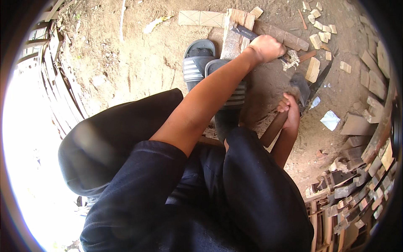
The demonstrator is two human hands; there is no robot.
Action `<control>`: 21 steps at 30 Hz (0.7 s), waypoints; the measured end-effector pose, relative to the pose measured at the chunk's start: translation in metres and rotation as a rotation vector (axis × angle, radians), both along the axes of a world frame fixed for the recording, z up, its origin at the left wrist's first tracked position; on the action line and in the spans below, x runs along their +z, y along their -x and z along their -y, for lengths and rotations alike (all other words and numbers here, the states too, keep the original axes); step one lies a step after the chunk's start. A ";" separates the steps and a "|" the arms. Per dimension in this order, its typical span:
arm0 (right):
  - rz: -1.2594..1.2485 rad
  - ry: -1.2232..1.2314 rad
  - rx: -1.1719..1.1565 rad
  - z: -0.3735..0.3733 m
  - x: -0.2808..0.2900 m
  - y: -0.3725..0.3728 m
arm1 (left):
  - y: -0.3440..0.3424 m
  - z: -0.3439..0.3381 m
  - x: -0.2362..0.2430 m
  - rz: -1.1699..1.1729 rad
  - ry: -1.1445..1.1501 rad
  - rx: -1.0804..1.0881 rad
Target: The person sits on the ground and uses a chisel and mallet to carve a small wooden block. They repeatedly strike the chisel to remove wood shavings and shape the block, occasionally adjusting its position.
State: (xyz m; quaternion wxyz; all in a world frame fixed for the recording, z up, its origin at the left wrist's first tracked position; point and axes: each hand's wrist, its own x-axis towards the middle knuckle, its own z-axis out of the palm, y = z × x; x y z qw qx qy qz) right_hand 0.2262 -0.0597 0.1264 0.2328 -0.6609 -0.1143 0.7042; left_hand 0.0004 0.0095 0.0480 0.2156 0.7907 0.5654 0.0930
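Observation:
My left hand (268, 48) is closed in a fist round a tool with a flat dark blade (244, 31). The blade lies across a pale wooden block (235, 44) and a long wooden strip (201, 18) scored with crossed lines. Frayed, pale fibrous stuff (291, 61) shows past the fist. Lower and to the right, my right hand (289, 110) grips the wooden handle (275, 129) of a tool with a broad dark head (299, 86). That head is blurred, so I cannot tell whether it is a hatchet or a hammer.
My feet, in dark striped slides (196, 67), stand beside the block on bare earth. Small wood offcuts (323, 35) are scattered at the far right. A crumpled white scrap (330, 120) lies right of my right hand. Stacked wood pieces (357, 193) fill the right edge.

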 end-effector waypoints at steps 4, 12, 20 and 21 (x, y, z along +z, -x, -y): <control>-0.002 -0.094 -0.258 -0.012 -0.025 -0.018 | -0.003 0.001 0.002 -0.002 0.009 -0.010; -0.034 0.049 0.125 0.007 -0.003 0.017 | 0.002 0.007 -0.005 -0.019 -0.035 0.005; 0.044 -0.075 -0.012 -0.003 -0.016 0.013 | 0.003 0.003 -0.005 -0.005 -0.037 0.013; 0.077 -0.055 0.166 0.004 -0.005 0.026 | 0.007 0.004 -0.006 -0.024 -0.022 0.008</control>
